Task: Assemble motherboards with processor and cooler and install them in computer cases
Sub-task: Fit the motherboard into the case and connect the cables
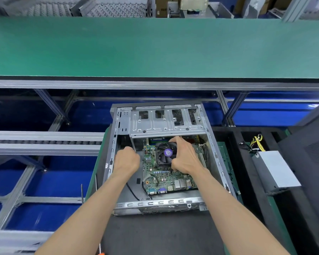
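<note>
right hand (184, 157) grips cooler (166, 153) on motherboard (166, 178) inside case (215, 155); left hand (126, 161) fingers curled, contents unseen.

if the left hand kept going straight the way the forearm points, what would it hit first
Probably the drive bay bracket of the case: the left hand points up and away toward its near-left corner. Depth is unclear, so it might pass underneath.

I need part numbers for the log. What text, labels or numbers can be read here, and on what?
None can be read.
Purple sticker on the cooler fan: print blurred.
White label on the case left wall: too small.
Cardboard boxes behind the belt: markings blurred.
</note>
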{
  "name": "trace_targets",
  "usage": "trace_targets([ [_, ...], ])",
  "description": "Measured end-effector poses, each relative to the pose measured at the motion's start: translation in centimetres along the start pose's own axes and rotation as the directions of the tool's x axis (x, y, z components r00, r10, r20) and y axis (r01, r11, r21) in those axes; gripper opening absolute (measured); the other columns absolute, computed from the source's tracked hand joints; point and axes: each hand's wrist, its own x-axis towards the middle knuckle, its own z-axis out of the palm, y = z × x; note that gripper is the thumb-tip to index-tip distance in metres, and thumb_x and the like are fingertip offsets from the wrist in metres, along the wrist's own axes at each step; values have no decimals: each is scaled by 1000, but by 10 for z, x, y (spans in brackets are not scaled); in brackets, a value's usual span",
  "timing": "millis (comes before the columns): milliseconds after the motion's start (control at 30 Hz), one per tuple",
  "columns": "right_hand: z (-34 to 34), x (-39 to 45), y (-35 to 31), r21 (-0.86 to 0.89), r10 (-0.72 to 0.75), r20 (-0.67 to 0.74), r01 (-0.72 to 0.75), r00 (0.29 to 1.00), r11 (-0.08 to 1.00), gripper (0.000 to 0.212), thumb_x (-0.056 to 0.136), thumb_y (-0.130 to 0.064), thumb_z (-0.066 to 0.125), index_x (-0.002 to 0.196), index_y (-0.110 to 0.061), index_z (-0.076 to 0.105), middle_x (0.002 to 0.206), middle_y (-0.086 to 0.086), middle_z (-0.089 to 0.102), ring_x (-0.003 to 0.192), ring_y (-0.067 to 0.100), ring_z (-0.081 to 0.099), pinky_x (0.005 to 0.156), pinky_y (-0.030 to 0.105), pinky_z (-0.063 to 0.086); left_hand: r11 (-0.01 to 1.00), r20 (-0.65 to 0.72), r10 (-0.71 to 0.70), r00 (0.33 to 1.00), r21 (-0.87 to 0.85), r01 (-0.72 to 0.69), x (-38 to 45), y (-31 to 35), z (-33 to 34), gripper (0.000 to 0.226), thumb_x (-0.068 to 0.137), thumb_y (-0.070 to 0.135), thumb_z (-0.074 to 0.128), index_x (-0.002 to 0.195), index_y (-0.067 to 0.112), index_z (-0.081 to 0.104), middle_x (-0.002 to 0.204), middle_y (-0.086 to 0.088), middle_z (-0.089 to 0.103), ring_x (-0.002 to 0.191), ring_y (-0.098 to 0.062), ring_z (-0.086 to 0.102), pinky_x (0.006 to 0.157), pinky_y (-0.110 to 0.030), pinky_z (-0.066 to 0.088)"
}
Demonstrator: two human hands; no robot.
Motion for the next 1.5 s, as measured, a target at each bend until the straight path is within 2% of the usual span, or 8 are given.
trace_targets([
  [167,0,0,0,-6,-15,7,15,1000,1000,71,52,-5,72,118,-18,49,108,-4,52,94,16,50,60,14,32,899,74,189,979,388,-203,-13,12,-11,12,96,11,51,105,7,58,88,-7,54,84,-30,56,67,-35,44],
  [433,3,0,0,-34,-30,23,31,999,999,69,57,0,75,119,-14,50,107,-4,49,95,18,51,60,15,33,530,102,446,889,770,-355,-15,30,-46,25,83,0,64,81,22,51,65,3,38,66,-21,46,49,-27,26],
  [700,3,1,2,-26,-38,24,39,999,999,69,56,1,74,119,-16,48,108,-5,49,97,17,50,64,17,37,-59,505,640,579,784,-618,-8,2,-35,14,86,17,72,100,21,73,104,2,61,109,-25,41,88,-36,37],
  [933,3,1,2,-28,-37,35,38,999,999,69,56,-2,72,119,-16,49,109,-4,50,98,20,53,62,18,36,-527,678,397,619,720,-450,-21,-20,2,69,82,29,78,142,10,49,156,-10,34,147,-38,14,122,-47,8],
  [1100,4,2,2,-38,-51,26,52,998,998,67,58,0,73,119,-15,49,112,0,54,96,19,53,62,17,37,-288,774,273,571,632,-719,-25,-26,14,45,106,18,44,149,4,41,165,-12,18,154,-30,2,124,-44,13],
  [1200,5,2,3,-47,-48,20,49,999,998,67,60,1,74,121,-14,49,115,2,55,98,20,53,68,22,40,-66,821,215,529,553,-830,-26,-31,2,31,100,4,49,129,1,60,156,-14,40,154,-33,8,124,-50,15],
  [1300,5,2,2,-40,-37,21,37,999,999,67,59,1,73,120,-14,49,116,1,56,99,19,54,68,21,39,158,833,148,533,512,-844,-33,-33,-1,25,99,-1,44,118,2,60,129,-16,61,120,-33,54,110,-47,38],
  [1500,5,3,4,-35,-37,18,38,999,999,67,57,0,72,119,-15,49,110,-4,51,99,20,55,64,19,39,573,861,16,508,408,-710,-41,-18,2,31,95,17,57,119,-3,60,122,-19,63,91,-32,55,70,-34,40],
])
